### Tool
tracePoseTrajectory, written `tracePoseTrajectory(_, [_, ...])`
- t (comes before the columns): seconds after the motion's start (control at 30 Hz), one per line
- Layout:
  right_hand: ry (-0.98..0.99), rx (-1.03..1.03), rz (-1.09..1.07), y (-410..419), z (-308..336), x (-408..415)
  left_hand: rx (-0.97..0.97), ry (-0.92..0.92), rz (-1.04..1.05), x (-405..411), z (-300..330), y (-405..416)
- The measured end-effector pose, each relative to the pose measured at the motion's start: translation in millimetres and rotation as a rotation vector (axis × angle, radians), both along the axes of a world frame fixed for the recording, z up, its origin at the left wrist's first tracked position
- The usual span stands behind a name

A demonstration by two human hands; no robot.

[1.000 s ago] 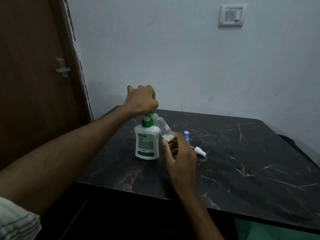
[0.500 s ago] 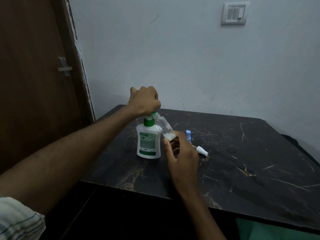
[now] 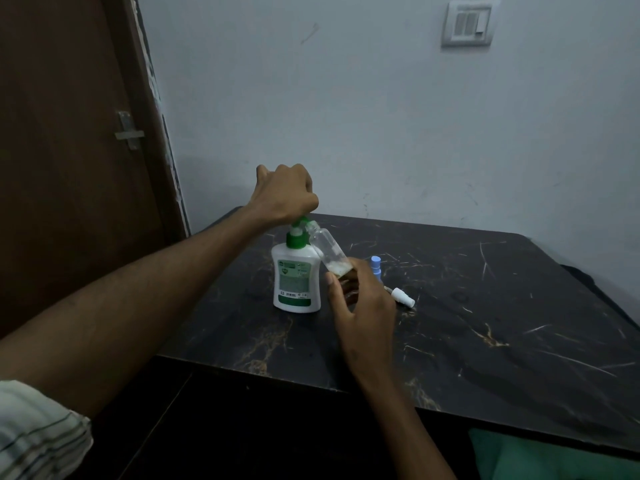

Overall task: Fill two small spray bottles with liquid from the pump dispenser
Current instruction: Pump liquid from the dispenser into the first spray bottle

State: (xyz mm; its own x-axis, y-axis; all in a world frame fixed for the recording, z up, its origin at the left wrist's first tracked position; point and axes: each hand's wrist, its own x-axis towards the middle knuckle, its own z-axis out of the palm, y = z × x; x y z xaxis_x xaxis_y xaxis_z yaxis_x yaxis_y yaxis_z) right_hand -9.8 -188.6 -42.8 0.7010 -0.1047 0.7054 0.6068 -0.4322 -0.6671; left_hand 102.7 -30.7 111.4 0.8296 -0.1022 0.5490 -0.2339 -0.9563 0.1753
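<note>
A white pump dispenser (image 3: 295,277) with a green collar and green label stands upright on the dark marble table (image 3: 485,313). My left hand (image 3: 282,194) is closed as a fist on top of its pump head. My right hand (image 3: 360,303) holds a small clear spray bottle (image 3: 327,249) by its base, tilted so its open neck meets the pump's nozzle; a little whitish liquid sits in its lower end. Behind my right hand stands a second small bottle with a blue cap (image 3: 376,265), mostly hidden. A white spray top (image 3: 401,297) lies on the table beside it.
The table stands in a corner, with a brown door (image 3: 69,150) on the left and a pale wall with a switch plate (image 3: 467,24) behind. The near table edge runs across the lower frame. Something green (image 3: 540,459) shows below the edge at bottom right.
Both hands keep their hold and barely shift. The pump head has come up a little, so more of its stem shows under my left fist than half a second ago.
</note>
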Motion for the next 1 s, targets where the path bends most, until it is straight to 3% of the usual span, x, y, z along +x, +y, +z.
tracePoseTrajectory(0.27, [-0.012,0.010,-0.007,-0.5,-1.2,0.3,0.074,0.021,-0.020,-2.8,3.5,-2.8])
tracePoseTrajectory(1.0, [-0.022,0.003,-0.012,-1.0,2.1,-1.7,0.052,0.019,-0.004,1.9,3.4,0.1])
